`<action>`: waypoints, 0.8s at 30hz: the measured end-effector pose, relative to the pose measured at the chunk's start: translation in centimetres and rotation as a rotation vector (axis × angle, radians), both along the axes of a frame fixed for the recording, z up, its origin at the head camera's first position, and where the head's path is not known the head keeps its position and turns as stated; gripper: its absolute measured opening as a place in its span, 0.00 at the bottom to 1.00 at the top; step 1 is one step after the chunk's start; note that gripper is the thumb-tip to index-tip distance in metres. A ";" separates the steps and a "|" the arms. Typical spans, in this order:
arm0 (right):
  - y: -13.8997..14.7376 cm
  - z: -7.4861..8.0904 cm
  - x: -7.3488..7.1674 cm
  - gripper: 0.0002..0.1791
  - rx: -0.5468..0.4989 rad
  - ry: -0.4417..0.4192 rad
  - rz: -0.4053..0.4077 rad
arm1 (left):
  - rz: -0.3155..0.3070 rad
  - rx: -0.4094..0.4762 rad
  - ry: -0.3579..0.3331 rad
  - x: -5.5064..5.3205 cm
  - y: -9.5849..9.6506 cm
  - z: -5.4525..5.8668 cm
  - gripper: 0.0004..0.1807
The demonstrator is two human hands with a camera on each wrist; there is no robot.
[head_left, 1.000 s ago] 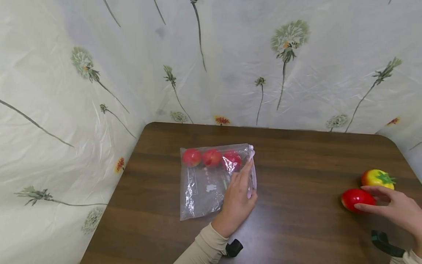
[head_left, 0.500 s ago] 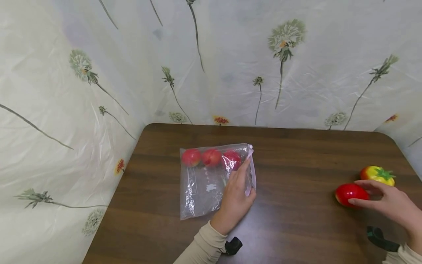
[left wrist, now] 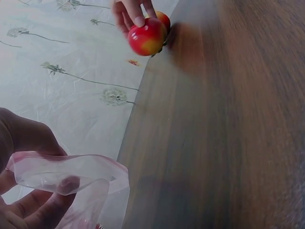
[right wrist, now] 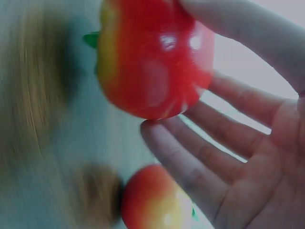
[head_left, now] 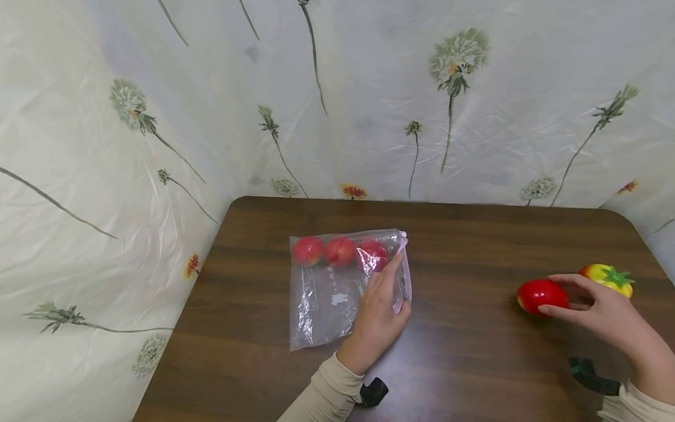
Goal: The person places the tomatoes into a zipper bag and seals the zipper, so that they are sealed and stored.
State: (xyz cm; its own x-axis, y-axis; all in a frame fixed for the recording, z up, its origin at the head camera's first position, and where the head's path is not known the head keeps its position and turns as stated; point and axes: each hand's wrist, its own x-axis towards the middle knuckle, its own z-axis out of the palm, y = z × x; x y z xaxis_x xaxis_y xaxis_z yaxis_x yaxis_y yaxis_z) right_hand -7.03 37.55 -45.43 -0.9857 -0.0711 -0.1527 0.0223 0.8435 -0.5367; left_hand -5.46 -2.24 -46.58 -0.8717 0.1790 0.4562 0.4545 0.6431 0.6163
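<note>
A clear zip bag [head_left: 319, 305] lies flat at the middle left of the table, with several red fruits [head_left: 340, 252] along its far side. My left hand [head_left: 373, 319] holds the bag's mouth on its right edge. The left wrist view shows the mouth [left wrist: 71, 174] spread apart between thumb and fingers. At the right, my right hand [head_left: 606, 313] grips a glossy red toy tomato [head_left: 535, 296] between thumb and fingers. Yellow colouring and a bit of green show on this tomato [right wrist: 152, 62] in the right wrist view, where it appears raised.
A second, red-and-yellow toy tomato [head_left: 609, 278] with a green calyx rests on the table just behind my right hand. The brown wooden table [head_left: 464, 246] meets a flower-patterned sheet [head_left: 369, 117] at its back and left edges. Each wrist wears a dark strap [head_left: 593, 375].
My right hand has moved left and slightly away from me, carrying the red tomato away from the other one. My left hand and the bag have stayed in place.
</note>
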 end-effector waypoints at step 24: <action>-9.8 -0.1 -2.1 0.35 -0.345 0.159 0.149 | -0.010 -0.037 0.015 0.0 0.0 0.3 0.55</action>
